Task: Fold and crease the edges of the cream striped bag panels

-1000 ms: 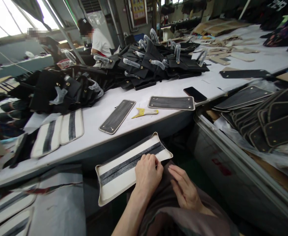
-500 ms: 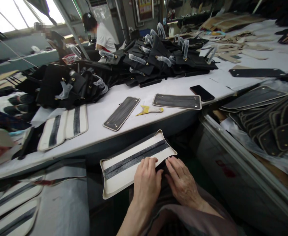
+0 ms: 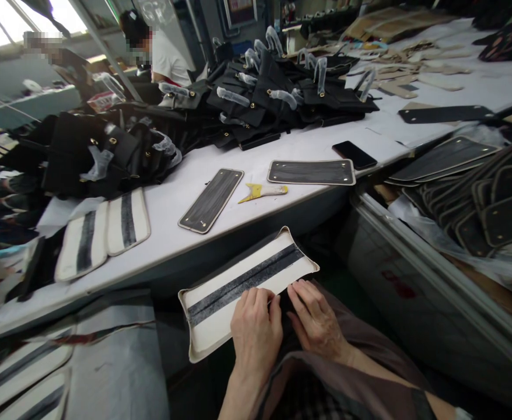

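A cream rectangular bag-base panel (image 3: 218, 332) with a dark stripe down its middle lies over my lap, its edges turned up at the corners. My left hand (image 3: 256, 329) is closed on the panel's near long edge, thumb against bent fingers. Just right of it, my right hand (image 3: 317, 321) pinches the same edge close to the right corner. Black material attached to the panel shows behind its far edge. What lies under my fingertips is hidden.
On the white table (image 3: 164, 239) lie two dark panels with metal studs (image 3: 212, 201), a yellow-and-white tool (image 3: 262, 191) and a phone (image 3: 354, 154). Black bags (image 3: 256, 99) are heaped behind. A bin (image 3: 413, 280) with stacked panels stands right; two people are at the back left.
My left thumb has drawn in closer to its fingers at the panel's edge. My right hand has shifted slightly left. The camera view has turned a little, and the panel stays in both hands.
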{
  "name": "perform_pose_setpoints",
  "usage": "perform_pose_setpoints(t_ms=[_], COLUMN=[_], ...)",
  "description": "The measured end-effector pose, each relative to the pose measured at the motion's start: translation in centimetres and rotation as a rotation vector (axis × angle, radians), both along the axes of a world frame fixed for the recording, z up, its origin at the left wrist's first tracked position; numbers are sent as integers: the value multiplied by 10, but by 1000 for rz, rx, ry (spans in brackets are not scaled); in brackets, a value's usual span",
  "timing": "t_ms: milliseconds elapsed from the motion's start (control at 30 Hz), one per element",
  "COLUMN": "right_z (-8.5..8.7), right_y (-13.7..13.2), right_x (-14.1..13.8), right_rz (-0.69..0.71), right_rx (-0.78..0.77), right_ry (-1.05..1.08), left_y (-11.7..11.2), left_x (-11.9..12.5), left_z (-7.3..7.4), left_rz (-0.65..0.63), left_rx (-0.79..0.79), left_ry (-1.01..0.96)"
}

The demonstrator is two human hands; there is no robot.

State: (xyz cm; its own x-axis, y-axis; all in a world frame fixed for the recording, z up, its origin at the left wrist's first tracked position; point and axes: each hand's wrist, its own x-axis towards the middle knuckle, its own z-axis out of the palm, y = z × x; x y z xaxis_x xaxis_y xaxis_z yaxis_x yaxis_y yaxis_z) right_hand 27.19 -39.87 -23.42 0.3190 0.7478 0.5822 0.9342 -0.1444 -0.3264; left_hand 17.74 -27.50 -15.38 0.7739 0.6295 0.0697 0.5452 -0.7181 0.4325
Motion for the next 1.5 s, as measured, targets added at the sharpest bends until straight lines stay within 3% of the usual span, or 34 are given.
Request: perform_pose_setpoints(t_ms=[200, 300, 433, 800, 1067, 1500], right_z=[-3, -3, -3, -6, -1, -2], right_y=[11, 13, 16, 25, 24, 31], right_x=[-14, -19, -24, -38, -37, -49], right_rz=[47, 47, 67, 160, 187, 224], right_rx=[26, 23, 11, -11, -12, -9], right_ry=[-78, -93, -116, -185, -140, -172], left_y=[0, 2, 9, 15, 25, 28], left_x=[-7, -15, -35, -88, -93, -92], left_z=[0, 7, 13, -1, 6, -1], left_rz=[65, 25, 64, 65, -2, 75], left_rx=[-91, 8, 132, 179, 1, -45], left_ry=[-108, -92, -14, -99, -3, -84])
